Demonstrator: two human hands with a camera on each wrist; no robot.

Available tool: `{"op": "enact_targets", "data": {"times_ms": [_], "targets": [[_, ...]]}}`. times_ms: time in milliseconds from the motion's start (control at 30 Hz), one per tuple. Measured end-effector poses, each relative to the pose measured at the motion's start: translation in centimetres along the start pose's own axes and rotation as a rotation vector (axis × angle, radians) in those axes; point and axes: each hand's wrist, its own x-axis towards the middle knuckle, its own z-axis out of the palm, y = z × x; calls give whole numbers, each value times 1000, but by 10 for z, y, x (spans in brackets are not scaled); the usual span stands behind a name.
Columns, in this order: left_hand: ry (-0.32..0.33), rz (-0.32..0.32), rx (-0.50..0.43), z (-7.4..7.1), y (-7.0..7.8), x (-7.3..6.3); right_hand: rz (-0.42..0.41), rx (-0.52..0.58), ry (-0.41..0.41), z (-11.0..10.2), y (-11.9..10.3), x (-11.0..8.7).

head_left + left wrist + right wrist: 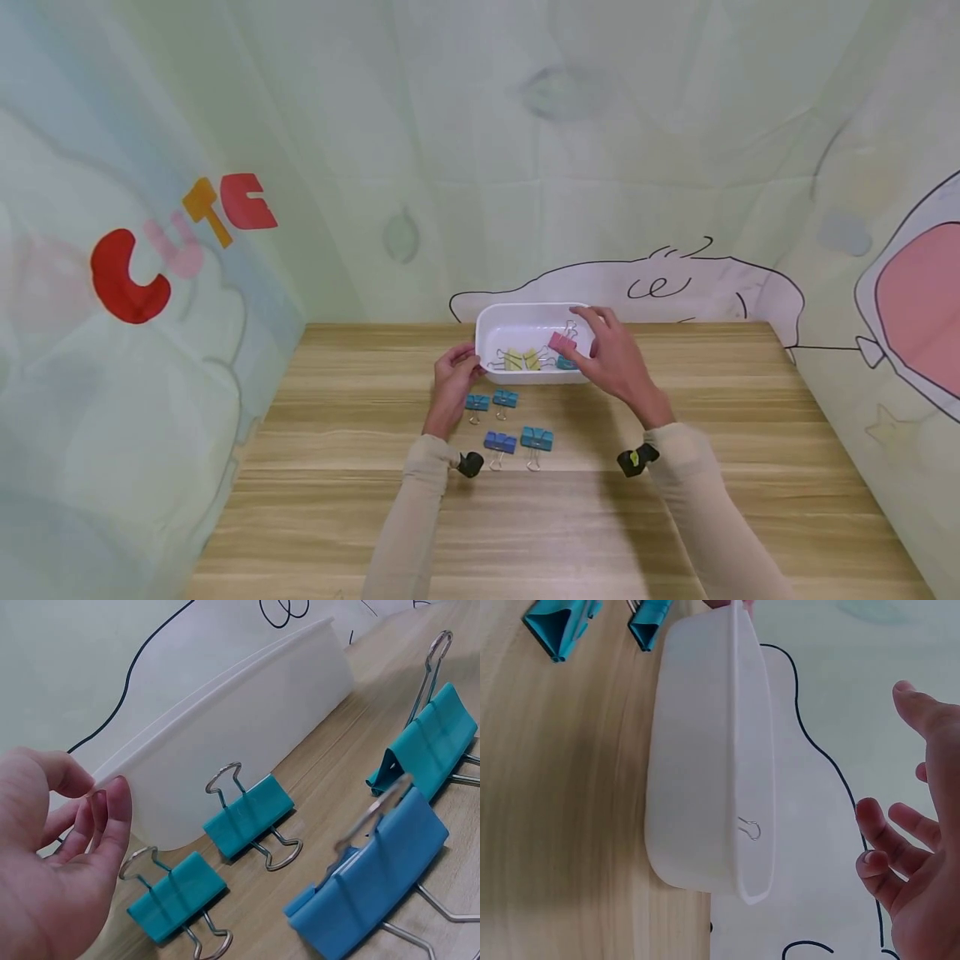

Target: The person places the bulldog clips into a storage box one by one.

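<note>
A white plastic box (525, 317) stands at the back of the table. My left hand (455, 379) pinches its left end by the rim, thumb against fingers (116, 806). Over the box's right end hovers my right hand (618, 358), fingers spread and slightly bent, holding nothing in the right wrist view. Inside lie a pink binder clip (561, 342), a teal binder clip (566, 363) partly behind the right hand, and yellow binder clips (513, 360). In front of the box, teal binder clips (249, 815) and a blue binder clip (367, 877) rest on the table.
The wooden table (337, 500) meets a printed cloth backdrop (480, 167) right behind the box. Another cloth wall with coloured letters (131, 279) rises at the left. Black wrist cameras (637, 459) sit on both wrists.
</note>
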Motion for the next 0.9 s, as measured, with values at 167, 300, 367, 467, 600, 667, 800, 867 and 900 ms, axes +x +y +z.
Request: {"op": "enact_targets", "data": {"times_ms": [167,300,367,467,600,667,800,867,900], "targets": [[-4,-3,-6,0,-1,0,7,22,-46,7,-1,-11],[-1,-1,-14,0,-1,1,26,65,-70,13,-2,-21],[-1,-3,-14,0,-1,0,22,78,-74,16,-2,-26],[1,-9,-6,0,0,0,13,96,-88,21,-3,-34],[-3,-16,8,0,0,1,7,109,-115,28,-3,-44],[-4,-16,11,0,0,1,0,105,-131,32,-2,-50],[0,-11,2,0,0,1,-20,109,-166,41,-3,-63],[2,-7,-1,0,-1,1,-36,129,-186,46,-3,-69],[2,-5,-2,0,-1,1,-40,138,-197,49,-3,-73]]}}
